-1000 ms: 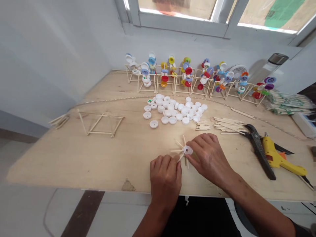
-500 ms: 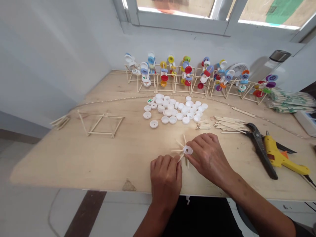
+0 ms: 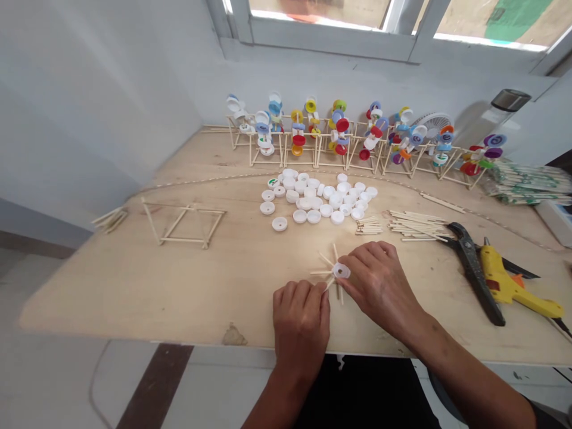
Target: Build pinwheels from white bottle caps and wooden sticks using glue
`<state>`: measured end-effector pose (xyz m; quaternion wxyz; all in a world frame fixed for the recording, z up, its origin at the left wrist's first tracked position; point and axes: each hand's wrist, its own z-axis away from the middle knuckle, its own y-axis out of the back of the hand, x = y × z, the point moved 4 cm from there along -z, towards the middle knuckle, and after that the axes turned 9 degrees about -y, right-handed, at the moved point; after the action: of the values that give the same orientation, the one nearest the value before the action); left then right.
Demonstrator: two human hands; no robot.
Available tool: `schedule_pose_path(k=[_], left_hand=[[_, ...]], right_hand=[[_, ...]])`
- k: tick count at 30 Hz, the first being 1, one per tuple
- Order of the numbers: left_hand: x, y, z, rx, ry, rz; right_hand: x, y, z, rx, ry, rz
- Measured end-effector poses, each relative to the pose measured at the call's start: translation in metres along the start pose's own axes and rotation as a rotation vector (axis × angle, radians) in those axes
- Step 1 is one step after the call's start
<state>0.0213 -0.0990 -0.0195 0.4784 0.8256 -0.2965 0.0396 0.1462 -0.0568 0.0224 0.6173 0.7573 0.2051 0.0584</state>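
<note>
Close to the table's front edge, my right hand (image 3: 374, 279) grips a white bottle cap (image 3: 341, 270) by its rim between thumb and fingers. The cap has a small hole or mark at its middle. Thin wooden sticks (image 3: 320, 272) fan out from around the cap like spokes; whether each one is fixed to it is hidden. Just below and left, my left hand (image 3: 301, 316) is closed, pinching the end of one wooden stick (image 3: 329, 282) that points up towards the cap. Both hands rest low over the tabletop, nearly touching.
Loose white caps (image 3: 310, 192) lie mid-table, with stick piles (image 3: 417, 226) to their right. Black pliers (image 3: 473, 271) and a yellow glue gun (image 3: 509, 280) lie at right. A stick frame (image 3: 185, 241) stands left. Colourful cap wheels (image 3: 298, 140) line the back near a bottle (image 3: 503, 116).
The view has shifted very slightly. Both hands keep nearly the same hold on the cap and the stick.
</note>
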Motion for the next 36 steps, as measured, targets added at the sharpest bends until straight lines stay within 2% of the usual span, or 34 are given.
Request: schedule_pose_path(k=[13, 17, 20, 22, 24, 27, 31, 36], left_hand=[[-0.001, -0.002, 0.001, -0.005, 0.016, 0.009], [-0.001, 0.003, 0.003, 0.007, 0.049, 0.092], [-0.003, 0.014, 0.008, 0.120, 0.140, 0.303], [-0.008, 0.021, 0.011, 0.213, 0.274, 0.492], [-0.016, 0.021, 0.012, 0.246, 0.441, 0.692], [-0.023, 0.010, 0.009, 0.137, 0.631, 1.021], [-0.016, -0.003, 0.001, -0.096, 0.671, 1.391], [-0.008, -0.007, 0.001, -0.122, 0.708, 1.610]], right_hand=[[0.001, -0.003, 0.000, 0.002, -0.022, -0.022], [0.002, 0.001, 0.003, 0.037, -0.024, -0.072], [0.004, 0.009, 0.009, 0.113, -0.038, -0.153], [0.005, 0.015, 0.014, 0.161, -0.040, -0.225], [0.006, 0.020, 0.020, 0.189, -0.035, -0.300], [0.005, 0.024, 0.027, 0.198, -0.029, -0.393], [-0.001, 0.028, 0.034, 0.211, 0.002, -0.454], [-0.011, 0.035, 0.039, 0.229, 0.047, -0.468]])
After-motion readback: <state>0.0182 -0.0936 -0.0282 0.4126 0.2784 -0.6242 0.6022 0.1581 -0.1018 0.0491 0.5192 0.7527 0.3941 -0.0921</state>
